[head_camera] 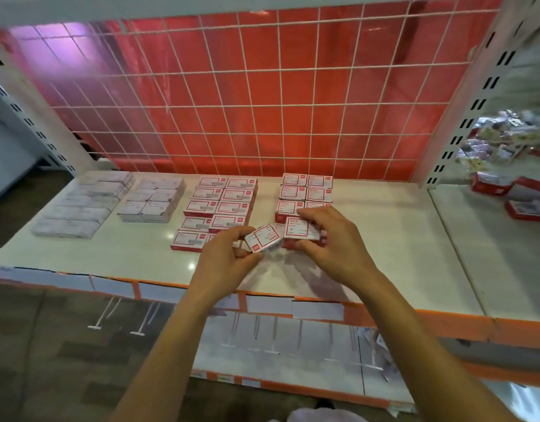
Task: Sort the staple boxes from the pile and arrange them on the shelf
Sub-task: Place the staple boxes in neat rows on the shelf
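Observation:
My left hand [229, 257] pinches a small red-and-white staple box [262, 239], tilted, just above the white shelf [384, 254]. My right hand [329, 239] grips another red-and-white staple box [299, 228] at the front of the right group of boxes [306, 193]. A second red-and-white group [220, 205] lies in two columns to the left of it. Two groups of pale grey boxes [80, 205] [153, 199] lie at the shelf's left end.
A white wire grid over a red back panel [262, 102] closes the shelf's rear. The pile of loose red boxes and packets [506, 166] lies on the adjoining shelf at right, past a white upright [463, 102]. Orange price-label rail [293, 306] runs along the front edge.

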`<action>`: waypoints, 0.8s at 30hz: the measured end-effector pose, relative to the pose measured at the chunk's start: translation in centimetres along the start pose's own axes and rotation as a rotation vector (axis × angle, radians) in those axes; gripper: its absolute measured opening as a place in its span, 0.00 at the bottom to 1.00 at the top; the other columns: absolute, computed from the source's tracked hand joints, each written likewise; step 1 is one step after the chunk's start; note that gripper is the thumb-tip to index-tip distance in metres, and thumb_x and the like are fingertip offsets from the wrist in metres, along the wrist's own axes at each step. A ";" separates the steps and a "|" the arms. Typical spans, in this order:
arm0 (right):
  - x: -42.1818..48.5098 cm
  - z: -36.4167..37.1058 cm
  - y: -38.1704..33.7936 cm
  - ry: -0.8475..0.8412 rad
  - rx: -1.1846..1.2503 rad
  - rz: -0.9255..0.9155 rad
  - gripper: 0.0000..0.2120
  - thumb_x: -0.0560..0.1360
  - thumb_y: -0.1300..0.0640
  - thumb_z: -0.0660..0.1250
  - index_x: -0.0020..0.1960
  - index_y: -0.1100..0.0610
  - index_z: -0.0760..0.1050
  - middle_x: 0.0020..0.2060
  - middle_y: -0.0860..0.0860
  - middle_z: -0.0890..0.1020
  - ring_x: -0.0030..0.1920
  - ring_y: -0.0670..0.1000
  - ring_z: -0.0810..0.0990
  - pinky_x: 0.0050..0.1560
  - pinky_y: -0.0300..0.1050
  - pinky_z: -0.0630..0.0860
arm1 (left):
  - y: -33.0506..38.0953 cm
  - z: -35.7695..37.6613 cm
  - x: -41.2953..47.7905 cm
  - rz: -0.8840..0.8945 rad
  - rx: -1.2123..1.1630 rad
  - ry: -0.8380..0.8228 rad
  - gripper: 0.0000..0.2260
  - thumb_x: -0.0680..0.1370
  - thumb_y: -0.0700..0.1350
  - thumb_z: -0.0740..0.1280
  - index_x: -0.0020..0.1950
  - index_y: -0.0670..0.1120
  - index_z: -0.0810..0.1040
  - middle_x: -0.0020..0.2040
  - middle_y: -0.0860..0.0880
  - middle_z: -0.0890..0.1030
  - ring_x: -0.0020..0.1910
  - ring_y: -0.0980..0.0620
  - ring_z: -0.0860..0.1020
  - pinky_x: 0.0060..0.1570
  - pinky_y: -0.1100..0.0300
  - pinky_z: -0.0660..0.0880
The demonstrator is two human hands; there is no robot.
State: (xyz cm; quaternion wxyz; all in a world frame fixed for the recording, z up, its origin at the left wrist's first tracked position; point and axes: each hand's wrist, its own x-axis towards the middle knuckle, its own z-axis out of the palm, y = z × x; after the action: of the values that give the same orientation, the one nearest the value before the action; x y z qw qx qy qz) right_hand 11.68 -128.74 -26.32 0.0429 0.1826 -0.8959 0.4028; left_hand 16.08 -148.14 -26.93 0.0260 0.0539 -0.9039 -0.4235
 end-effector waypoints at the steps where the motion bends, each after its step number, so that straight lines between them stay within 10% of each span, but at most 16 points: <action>1: 0.6 0.3 -0.1 -0.019 -0.019 -0.006 0.25 0.73 0.57 0.71 0.68 0.55 0.70 0.63 0.51 0.73 0.62 0.49 0.71 0.60 0.32 0.61 | -0.2 -0.2 0.1 -0.005 0.024 0.003 0.17 0.73 0.45 0.73 0.61 0.53 0.75 0.54 0.59 0.76 0.43 0.64 0.78 0.36 0.76 0.71; 13: 4.0 3.5 0.0 -0.073 -0.247 0.063 0.24 0.72 0.53 0.71 0.66 0.56 0.71 0.59 0.52 0.70 0.61 0.51 0.68 0.62 0.41 0.67 | -3.0 -2.5 3.1 -0.031 0.105 -0.153 0.18 0.74 0.46 0.72 0.63 0.51 0.76 0.55 0.59 0.77 0.41 0.72 0.73 0.38 0.82 0.68; 24: 3.2 5.0 0.2 0.044 -0.403 0.083 0.22 0.71 0.56 0.72 0.63 0.59 0.76 0.56 0.55 0.76 0.58 0.56 0.70 0.60 0.50 0.69 | -3.0 -2.9 5.2 0.082 0.152 -0.293 0.20 0.74 0.46 0.72 0.65 0.51 0.74 0.63 0.52 0.77 0.53 0.61 0.74 0.42 0.77 0.70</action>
State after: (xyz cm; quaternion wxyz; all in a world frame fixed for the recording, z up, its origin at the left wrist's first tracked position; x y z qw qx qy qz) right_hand 8.98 -133.20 -29.13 0.0816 0.1245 -0.9640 0.2205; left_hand 11.39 -152.86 -27.39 -0.0929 -0.0436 -0.9289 -0.3558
